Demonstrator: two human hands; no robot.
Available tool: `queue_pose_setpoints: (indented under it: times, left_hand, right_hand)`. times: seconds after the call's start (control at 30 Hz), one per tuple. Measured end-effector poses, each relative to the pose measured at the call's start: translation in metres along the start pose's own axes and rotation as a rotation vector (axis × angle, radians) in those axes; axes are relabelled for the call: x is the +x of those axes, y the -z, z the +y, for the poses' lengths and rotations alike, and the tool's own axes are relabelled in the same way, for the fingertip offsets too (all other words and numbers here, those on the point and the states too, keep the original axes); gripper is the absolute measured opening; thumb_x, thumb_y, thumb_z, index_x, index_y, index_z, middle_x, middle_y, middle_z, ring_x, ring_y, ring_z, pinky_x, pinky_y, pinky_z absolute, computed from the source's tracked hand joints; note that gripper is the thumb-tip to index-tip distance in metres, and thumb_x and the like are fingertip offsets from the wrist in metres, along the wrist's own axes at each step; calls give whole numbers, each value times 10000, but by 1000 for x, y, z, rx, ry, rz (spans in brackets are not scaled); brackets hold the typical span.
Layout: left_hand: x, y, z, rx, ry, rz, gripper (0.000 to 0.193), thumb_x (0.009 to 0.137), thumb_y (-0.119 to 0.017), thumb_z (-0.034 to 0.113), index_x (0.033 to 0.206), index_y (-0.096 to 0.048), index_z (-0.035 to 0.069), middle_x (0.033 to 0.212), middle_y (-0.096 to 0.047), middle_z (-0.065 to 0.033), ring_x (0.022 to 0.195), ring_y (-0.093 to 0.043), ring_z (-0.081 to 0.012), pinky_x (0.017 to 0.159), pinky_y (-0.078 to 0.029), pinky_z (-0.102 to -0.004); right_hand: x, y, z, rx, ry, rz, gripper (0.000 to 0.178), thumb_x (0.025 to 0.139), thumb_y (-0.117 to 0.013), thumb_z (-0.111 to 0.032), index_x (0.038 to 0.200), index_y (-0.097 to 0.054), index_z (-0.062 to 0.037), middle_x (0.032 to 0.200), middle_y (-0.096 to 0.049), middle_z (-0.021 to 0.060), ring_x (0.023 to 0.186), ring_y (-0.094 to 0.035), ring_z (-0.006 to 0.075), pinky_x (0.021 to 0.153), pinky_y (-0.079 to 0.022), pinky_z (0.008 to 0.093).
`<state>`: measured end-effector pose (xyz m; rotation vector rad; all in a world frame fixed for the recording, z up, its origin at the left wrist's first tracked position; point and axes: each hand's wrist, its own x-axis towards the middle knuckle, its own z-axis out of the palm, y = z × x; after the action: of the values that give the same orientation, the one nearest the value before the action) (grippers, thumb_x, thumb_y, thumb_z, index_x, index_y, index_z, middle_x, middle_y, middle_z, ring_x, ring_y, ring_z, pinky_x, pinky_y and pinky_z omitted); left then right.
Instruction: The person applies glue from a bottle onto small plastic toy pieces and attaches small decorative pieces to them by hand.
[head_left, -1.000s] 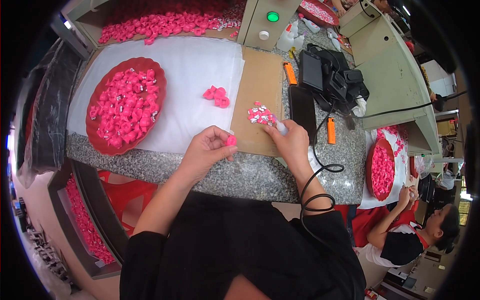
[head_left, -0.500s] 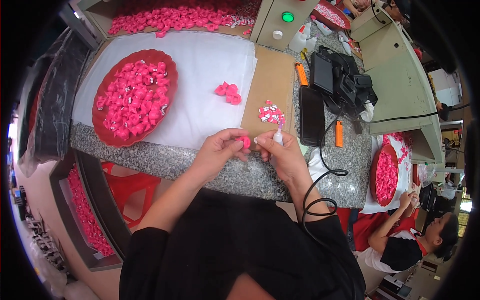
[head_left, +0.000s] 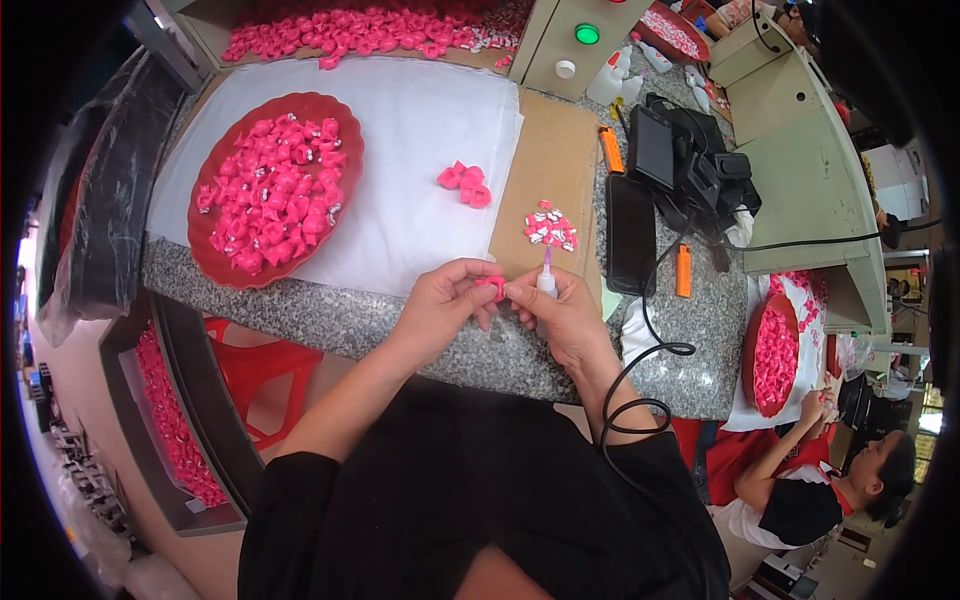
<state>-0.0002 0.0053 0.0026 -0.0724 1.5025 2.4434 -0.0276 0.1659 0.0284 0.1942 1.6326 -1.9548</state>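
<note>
My left hand [head_left: 440, 305] pinches a small pink plastic piece [head_left: 493, 286] over the front edge of the table. Against that piece press the thumb and fingertip of my right hand [head_left: 568, 318]; anything small between them is hidden. The same right hand also grips a white squeeze bottle [head_left: 546, 281] with a thin purple nozzle pointing away from me. Just beyond the nozzle lies a little heap of pink and white bits [head_left: 552, 228] on brown cardboard [head_left: 550, 140]. A few loose pink pieces [head_left: 464, 184] rest on the white sheet [head_left: 420, 120].
A red scalloped tray [head_left: 196, 240] full of pink pieces stands at left. To the right are orange lighters [head_left: 611, 150], a black phone [head_left: 630, 235], a black device [head_left: 655, 145] and a looping cable [head_left: 672, 347]. A person [head_left: 790, 490] works farther right.
My right fingertips have come leftward to the pink piece in my left hand. Earlier a gap separated them, with a small white bit at the right fingertips. The bottle has tilted more upright.
</note>
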Motion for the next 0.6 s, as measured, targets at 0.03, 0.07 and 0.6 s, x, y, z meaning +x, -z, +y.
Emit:
queue_pose_setpoints:
  times: [0.03, 0.07, 0.6]
  left_hand:
    - [0, 1, -1, -10, -1, -2, 204, 833, -514, 43, 1029, -522, -14, 785, -576, -61, 630, -529, -97, 551, -452, -210]
    - [0, 1, 0, -12, 1, -2, 204, 833, -514, 43, 1029, -522, -14, 785, -576, -61, 630, -529, -97, 551, -452, -210]
    - [0, 9, -5, -100, 10, -29, 205, 805, -540, 10, 1007, -553, -20, 837, -585, -81, 678, -556, -128, 572, -472, -232]
  right_hand:
    - [1, 0, -1, 0, -2, -2, 128, 739, -660, -129, 793, -578, -47, 647, -556, 11, 529, -481, 67, 475, -375, 183]
    - [1, 1, -3, 36, -58, -33, 130, 742, -657, -132, 803, -577, -49, 654, -556, 8, 527, -479, 65, 471, -374, 182]
    - [-1, -8, -3, 48, -119, -22, 182, 748, -659, -175, 848, -590, -40, 684, -593, 12, 527, -465, 36, 464, -366, 156]
